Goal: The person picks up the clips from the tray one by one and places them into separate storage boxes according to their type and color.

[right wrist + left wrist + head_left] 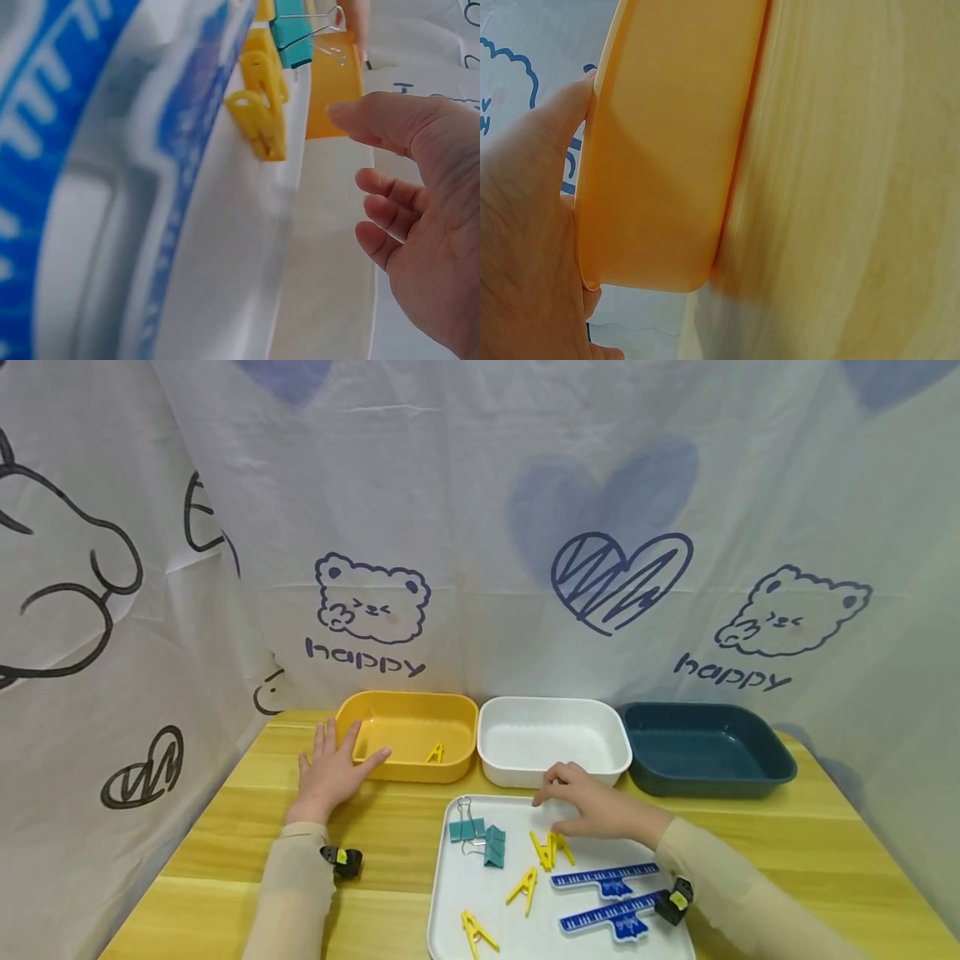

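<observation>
With fingers spread, my left hand (330, 781) rests on the near-left rim of the yellow bin (420, 770); the left wrist view shows its thumb along the bin's rim (589, 187). One yellow clip (436, 752) lies inside that bin. My right hand (596, 806) hovers over the far part of the white tray (517, 914), fingers loosely bent with nothing between them. Below its thumb are yellow clips (546, 852), bunched together. Another yellow clip (523, 889) and a further yellow clip (477, 931) lie nearer on the tray.
Two teal binder clips (492, 846) sit at the tray's far left. Two blue ruler-shaped clips with white markings (606, 878) lie at its right, under the right wrist. A white bin (555, 774) and a dark blue bin (708, 785) stand right of the yellow one, before a printed curtain (480, 610).
</observation>
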A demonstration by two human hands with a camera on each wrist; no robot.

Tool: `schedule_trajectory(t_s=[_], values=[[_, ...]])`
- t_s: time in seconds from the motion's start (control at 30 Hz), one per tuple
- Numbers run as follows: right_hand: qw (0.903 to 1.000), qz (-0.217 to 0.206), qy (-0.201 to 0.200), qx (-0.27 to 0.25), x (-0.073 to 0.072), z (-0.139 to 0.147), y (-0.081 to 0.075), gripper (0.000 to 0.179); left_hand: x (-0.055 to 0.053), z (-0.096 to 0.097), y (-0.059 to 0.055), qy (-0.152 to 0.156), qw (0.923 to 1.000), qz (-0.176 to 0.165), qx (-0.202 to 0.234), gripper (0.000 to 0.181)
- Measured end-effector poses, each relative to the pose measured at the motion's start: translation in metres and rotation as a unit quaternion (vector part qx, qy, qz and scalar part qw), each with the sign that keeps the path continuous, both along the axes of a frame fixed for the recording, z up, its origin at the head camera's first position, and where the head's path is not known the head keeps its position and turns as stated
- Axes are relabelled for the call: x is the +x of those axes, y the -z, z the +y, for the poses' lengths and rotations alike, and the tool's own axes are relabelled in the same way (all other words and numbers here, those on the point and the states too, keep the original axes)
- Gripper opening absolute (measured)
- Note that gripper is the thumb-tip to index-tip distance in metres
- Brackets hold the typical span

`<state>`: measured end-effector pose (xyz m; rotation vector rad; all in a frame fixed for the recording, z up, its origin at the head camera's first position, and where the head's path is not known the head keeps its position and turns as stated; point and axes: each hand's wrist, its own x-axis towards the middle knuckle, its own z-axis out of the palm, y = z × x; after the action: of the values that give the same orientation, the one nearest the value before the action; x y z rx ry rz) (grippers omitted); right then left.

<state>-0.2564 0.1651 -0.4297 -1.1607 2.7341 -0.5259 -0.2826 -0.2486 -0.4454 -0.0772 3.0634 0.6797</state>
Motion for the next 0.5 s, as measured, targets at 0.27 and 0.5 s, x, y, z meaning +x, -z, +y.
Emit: schedule_trajectory(t_s=[0.27, 0.5], values=[[0.9994, 0.018, -0.028, 0.003, 0.003, 0.014, 0.006, 0.03, -0.002, 0.0, 0.003, 0.003, 1.0, 0.002, -0.003, 0.098], [0.9992, 0.001, -0.037, 0.014, 0.002, 0.018, 0.011, 0.031, -0.002, 0.0, 0.003, 0.004, 1.0, 0.0, 0.004, 0.098]])
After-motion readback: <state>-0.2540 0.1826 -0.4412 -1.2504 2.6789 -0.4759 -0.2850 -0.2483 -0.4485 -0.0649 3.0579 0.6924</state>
